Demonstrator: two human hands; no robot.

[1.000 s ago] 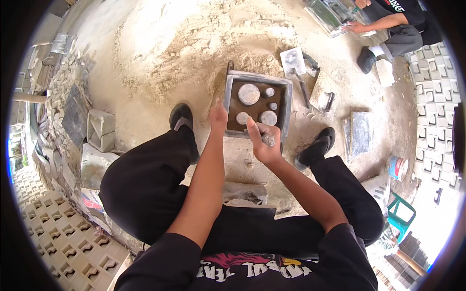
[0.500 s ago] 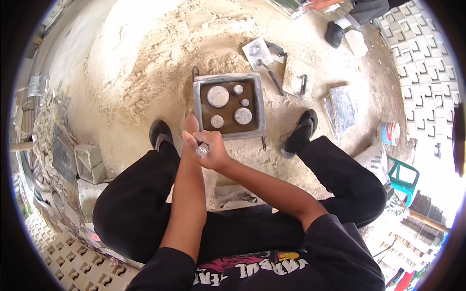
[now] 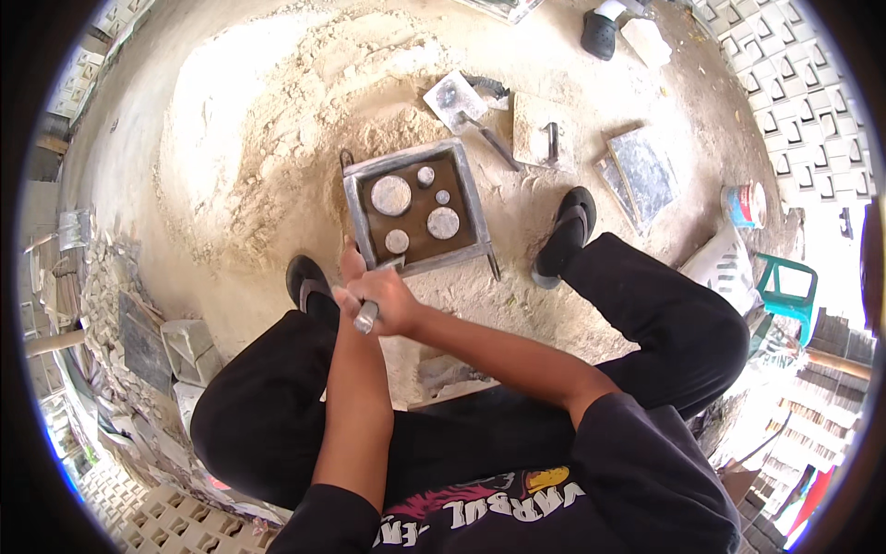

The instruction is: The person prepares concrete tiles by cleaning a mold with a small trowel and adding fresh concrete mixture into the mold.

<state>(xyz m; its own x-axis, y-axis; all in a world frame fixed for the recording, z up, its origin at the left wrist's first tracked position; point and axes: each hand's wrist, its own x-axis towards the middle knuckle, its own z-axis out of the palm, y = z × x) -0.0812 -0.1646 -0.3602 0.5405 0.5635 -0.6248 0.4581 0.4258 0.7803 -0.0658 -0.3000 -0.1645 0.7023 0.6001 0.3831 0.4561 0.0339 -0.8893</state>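
A square grey frame (image 3: 418, 154) lies on the ground between my feet, holding smooth brown material. Several round pale grey discs (image 3: 391, 196) of different sizes sit in it. My right hand (image 3: 388, 297) is closed round a metal rod-like tool (image 3: 366, 318). The tool's butt sticks out toward me, and its other end shows by the frame's near left corner. My left hand (image 3: 352, 262) reaches past beneath the right one and lies stretched along the frame's left side, with its fingers partly hidden.
Beyond the frame spreads loose pale sand (image 3: 286, 111). To the right lie a flat trowel (image 3: 454, 100), a handled board (image 3: 540, 134) and a grey slab (image 3: 643, 175). A bucket (image 3: 744, 205) and a green stool (image 3: 786, 288) stand farther right. Another person's shoe (image 3: 599, 35) shows at the top.
My right hand has moved slightly left and nearer me, tilting the tool. The view has shifted, so the frame appears turned and farther left. The other person's hand has left view.
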